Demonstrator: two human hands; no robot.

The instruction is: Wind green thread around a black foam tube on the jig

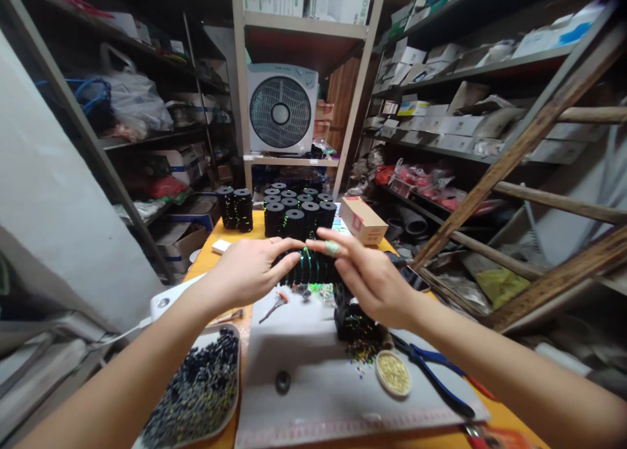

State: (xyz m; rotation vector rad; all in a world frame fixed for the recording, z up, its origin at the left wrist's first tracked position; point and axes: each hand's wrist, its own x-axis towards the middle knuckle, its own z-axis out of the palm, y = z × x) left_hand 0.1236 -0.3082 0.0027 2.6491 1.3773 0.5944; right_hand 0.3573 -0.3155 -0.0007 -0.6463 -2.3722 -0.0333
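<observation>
While both hands [313, 269] touch black rings [309, 269] — tray [234, 397] holds beads.

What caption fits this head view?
Both hands, left hand and right hand, grip a row of black rings above a white mat.

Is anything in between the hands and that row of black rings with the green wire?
No. Both the left hand and right hand already rest on the row of black rings, fingertips on top. Nothing visible sits between them.
</observation>
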